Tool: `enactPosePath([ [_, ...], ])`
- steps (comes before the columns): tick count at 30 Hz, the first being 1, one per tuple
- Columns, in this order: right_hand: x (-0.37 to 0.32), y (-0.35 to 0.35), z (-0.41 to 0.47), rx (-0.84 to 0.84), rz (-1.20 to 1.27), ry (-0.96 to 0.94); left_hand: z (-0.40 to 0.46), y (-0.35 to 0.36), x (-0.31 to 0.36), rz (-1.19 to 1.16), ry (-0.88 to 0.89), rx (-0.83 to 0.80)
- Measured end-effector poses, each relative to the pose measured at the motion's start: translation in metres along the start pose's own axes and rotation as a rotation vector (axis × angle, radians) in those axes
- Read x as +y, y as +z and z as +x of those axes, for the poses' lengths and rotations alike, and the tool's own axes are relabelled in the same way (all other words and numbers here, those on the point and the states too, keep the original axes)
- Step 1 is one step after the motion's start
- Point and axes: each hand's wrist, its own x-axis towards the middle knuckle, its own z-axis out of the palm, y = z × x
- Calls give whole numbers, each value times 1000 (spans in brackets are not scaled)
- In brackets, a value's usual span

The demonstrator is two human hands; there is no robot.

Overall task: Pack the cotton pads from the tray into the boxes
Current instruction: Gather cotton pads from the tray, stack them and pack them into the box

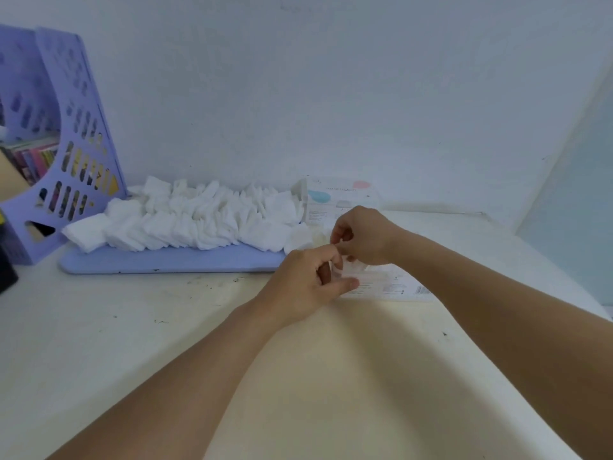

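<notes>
A scuffed cream-white table [99, 327] stands against a pale wall. On it a flat lilac plastic tray [172, 260] carries a long heap of white square cotton pads [199, 217]. A purple perforated file holder [66, 144] stands left of the tray. A white cardboard box [335, 197] stands at the tray's right end; another white printed box [391, 283] lies nearer. Over this box the left hand [305, 287] and right hand [361, 234] pinch a few small white pads [351, 263].

Head-worn view, facing forward and down, close over table [99, 327]
</notes>
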Motion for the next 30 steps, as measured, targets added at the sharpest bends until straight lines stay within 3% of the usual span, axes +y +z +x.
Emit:
enactPosePath([
  [4,-1,-11,-1,52,-110,-19,-1,-13,10,-160,-69,-4],
  [5,-6,-15,-2,180,-141,-48,1,-20,10,-212,-80,109],
  [7,-28,-22,-4,454,-59,-133,6,-41,3,-135,-61,489],
  [8,-41,-22,1,457,15,-164,8,-54,-4,-49,-68,668],
  [10,-67,-16,19,192,7,-150,4,-74,-20,105,-157,825],
  [12,-80,0,46,-47,-192,-80,-3,-83,-33,213,-251,771],
  [16,-74,21,81,-174,-488,-3,-6,-79,-43,324,-197,635],
  [21,-70,17,92,-261,-382,127,2,-70,-45,350,-165,588],
  [24,-70,7,86,-221,-422,134,4,-69,-46,365,-157,588],
  [27,-63,-11,77,-148,-224,157,4,-68,-44,315,-133,631],
  [30,-57,-33,62,39,86,146,8,-72,-30,-45,-190,705],
])
